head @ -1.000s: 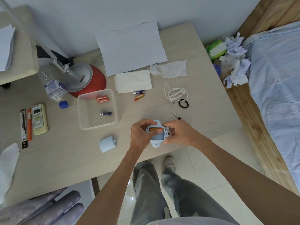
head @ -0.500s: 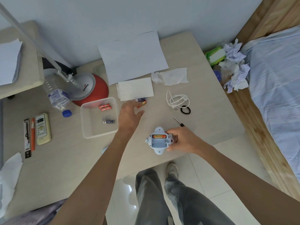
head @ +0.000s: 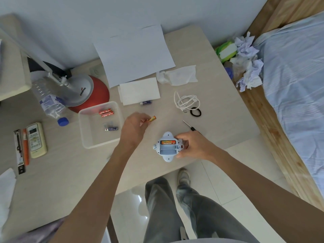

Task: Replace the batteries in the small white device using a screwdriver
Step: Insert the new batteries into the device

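Over desk: left hand [head: 134, 126] pinches orange battery [head: 151, 119]; right hand [head: 190, 146] grips white device [head: 167, 148].

The left hand [head: 134, 127] is covering part of the orange battery [head: 152, 118]. The right hand [head: 194, 146] is hiding the handle of the screwdriver [head: 189, 126] and the right side of the white device [head: 167, 149]. The bed [head: 294, 85] is running off the right edge, and the tabletop [head: 219, 120] off the left.

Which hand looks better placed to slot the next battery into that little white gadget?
Left. The left hand pinches an orange battery, while the right hand grips the white device, steadying its open compartment, where one slot looks empty.
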Action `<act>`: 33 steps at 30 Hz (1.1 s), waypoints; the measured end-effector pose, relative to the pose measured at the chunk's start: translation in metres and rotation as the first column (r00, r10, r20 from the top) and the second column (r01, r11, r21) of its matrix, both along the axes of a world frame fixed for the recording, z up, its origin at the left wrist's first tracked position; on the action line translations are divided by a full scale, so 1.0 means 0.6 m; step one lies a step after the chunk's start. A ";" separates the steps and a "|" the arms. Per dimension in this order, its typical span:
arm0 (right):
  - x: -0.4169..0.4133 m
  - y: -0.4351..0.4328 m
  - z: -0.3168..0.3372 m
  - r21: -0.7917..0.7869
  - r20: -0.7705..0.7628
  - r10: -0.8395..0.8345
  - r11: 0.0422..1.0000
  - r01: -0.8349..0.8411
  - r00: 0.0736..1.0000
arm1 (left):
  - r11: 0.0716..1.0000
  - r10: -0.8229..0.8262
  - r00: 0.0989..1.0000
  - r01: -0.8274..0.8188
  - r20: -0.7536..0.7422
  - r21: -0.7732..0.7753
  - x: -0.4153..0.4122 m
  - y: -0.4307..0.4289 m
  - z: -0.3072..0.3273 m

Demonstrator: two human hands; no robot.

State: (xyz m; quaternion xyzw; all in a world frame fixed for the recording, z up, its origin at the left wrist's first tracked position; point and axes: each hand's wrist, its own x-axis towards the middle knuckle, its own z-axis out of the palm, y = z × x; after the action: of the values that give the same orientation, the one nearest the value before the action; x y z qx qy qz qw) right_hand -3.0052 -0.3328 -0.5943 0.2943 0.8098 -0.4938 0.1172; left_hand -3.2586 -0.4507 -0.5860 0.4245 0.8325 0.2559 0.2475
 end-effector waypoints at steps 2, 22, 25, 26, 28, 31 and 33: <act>-0.001 -0.001 0.001 -0.003 -0.008 -0.005 1.000 0.005 1.000 | 0.995 -0.071 0.997 0.070 0.009 0.070 0.026 -0.035 0.035; -0.005 -0.002 0.004 0.016 -0.003 -0.002 1.000 0.002 1.000 | 0.988 -0.106 0.981 0.085 0.165 0.132 0.133 -0.099 0.031; -0.006 -0.002 0.004 0.026 -0.005 0.002 1.000 -0.002 1.000 | 0.983 -0.041 0.980 0.005 0.195 0.181 0.131 -0.100 0.029; -0.006 -0.001 0.004 0.032 -0.002 0.002 1.000 -0.002 1.000 | 0.983 -0.032 0.980 -0.004 0.194 0.182 0.131 -0.100 0.027; -0.006 0.000 0.004 0.037 0.000 0.005 0.999 -0.005 1.000 | 0.984 -0.030 0.982 -0.003 0.187 0.177 0.135 -0.100 0.022; -0.007 0.000 0.005 0.042 -0.004 0.007 0.999 -0.007 1.000 | 0.983 -0.016 0.980 -0.020 0.196 0.183 0.142 -0.096 0.014; -0.006 0.000 0.004 0.041 -0.001 0.000 0.999 0.000 1.000 | 0.981 0.008 0.978 -0.048 0.206 0.188 0.146 -0.092 0.009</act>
State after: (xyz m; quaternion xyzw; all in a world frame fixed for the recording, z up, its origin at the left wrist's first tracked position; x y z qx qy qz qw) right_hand -3.0089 -0.3326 -0.5918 0.2962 0.8200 -0.4771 0.1106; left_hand -3.1711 -0.5060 -0.5804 0.4059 0.7800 0.3808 0.2860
